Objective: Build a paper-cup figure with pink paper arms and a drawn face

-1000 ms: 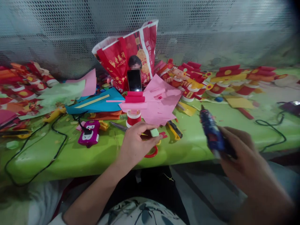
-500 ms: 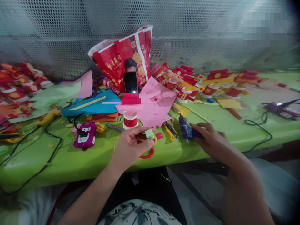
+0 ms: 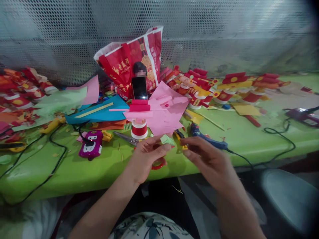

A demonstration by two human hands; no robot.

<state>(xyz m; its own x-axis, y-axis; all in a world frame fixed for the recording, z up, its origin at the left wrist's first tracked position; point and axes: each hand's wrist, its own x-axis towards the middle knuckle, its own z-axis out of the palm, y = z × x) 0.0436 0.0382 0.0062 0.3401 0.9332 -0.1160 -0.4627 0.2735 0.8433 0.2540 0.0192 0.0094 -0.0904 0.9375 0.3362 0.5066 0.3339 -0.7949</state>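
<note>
In my left hand [image 3: 149, 154] a small light green folded paper piece [image 3: 166, 140] is pinched between thumb and fingers. My right hand [image 3: 206, 157] is a short way to its right, thumb and fingertips apart with nothing seen between them. Just beyond that hand a blue glue gun [image 3: 211, 141] lies on the table, its cord trailing right. A yellow and black utility knife [image 3: 179, 135] lies partly hidden behind my right fingertips. Scissors [image 3: 126, 137] with red handles lie partly under my left hand. A red and white paper-wrapped cup [image 3: 139, 128] stands behind that hand.
The green table [image 3: 119, 174] carries a purple power socket [image 3: 91, 144], pink sheets [image 3: 164, 113] and blue paper [image 3: 99, 111]. A phone [image 3: 140, 88] leans against a red bag [image 3: 119, 66]. Several paper figures [image 3: 196, 89] stand at the back. Dark cords cross both sides.
My right hand has let go of the glue gun, which now lies on the table, and has moved left towards the green paper. My left hand has shifted slightly right with the paper.
</note>
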